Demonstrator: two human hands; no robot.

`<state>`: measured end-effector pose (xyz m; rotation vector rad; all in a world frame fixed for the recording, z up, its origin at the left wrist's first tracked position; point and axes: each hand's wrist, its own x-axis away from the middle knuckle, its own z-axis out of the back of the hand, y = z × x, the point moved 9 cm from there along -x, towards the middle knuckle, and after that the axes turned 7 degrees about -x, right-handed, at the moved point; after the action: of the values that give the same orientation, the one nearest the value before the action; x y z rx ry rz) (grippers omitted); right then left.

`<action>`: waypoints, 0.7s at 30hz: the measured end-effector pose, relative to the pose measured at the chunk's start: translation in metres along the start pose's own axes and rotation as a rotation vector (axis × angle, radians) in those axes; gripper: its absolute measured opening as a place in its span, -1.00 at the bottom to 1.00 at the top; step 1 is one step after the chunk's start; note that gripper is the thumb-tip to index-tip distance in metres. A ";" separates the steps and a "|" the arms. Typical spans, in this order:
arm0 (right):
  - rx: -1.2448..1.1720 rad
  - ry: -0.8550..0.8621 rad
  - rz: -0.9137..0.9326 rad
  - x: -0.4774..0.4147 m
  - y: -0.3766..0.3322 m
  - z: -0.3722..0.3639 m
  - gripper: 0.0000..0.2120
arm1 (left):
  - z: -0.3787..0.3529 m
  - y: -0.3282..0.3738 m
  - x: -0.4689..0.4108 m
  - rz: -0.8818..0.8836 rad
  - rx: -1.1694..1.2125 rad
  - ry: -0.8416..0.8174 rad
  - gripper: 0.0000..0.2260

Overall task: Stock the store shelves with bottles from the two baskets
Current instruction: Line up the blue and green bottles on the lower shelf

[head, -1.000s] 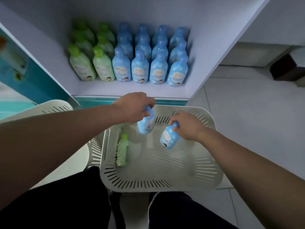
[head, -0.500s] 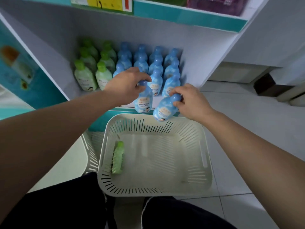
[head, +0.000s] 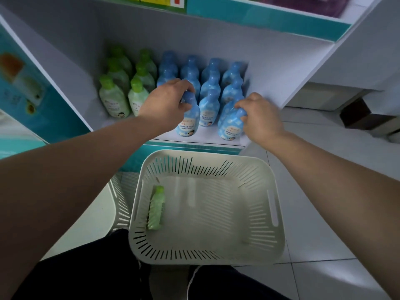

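My left hand [head: 166, 102] grips the cap of a blue bottle [head: 187, 122] that stands at the front of the bottom shelf [head: 207, 135]. My right hand [head: 258, 116] grips the neck of a second blue bottle [head: 229, 126], which leans slightly at the shelf's front right. Behind them stand rows of several blue bottles [head: 211, 83] and, to the left, several green bottles [head: 114, 100]. Below the shelf sits a white slotted basket [head: 275, 213] with one green bottle [head: 156, 207] lying along its left side.
A second white basket [head: 121, 195] shows partly under the first, at its left. The shelf's white side panel [head: 303, 68] rises on the right, a teal panel [head: 32, 94] on the left. Tiled floor [head: 324, 169] spreads to the right. My dark trousers fill the bottom edge.
Both hands lifted a blue bottle each out of the basket and carried them up and forward onto the front of the bottom shelf. The view tilted up toward the shelf.
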<state>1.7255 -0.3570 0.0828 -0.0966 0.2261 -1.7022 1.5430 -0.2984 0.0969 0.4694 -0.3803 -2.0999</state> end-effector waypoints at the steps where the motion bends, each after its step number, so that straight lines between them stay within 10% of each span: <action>1: 0.002 -0.009 -0.002 -0.001 0.001 -0.003 -0.56 | 0.000 0.000 0.000 -0.002 0.001 0.006 -0.74; 21: 0.049 -0.012 -0.019 -0.009 0.007 -0.020 -0.53 | -0.012 0.008 -0.007 -0.037 0.010 0.005 -0.75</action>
<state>1.7296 -0.3473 0.0626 -0.0727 0.1749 -1.7246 1.5577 -0.2976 0.0906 0.4907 -0.3816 -2.1336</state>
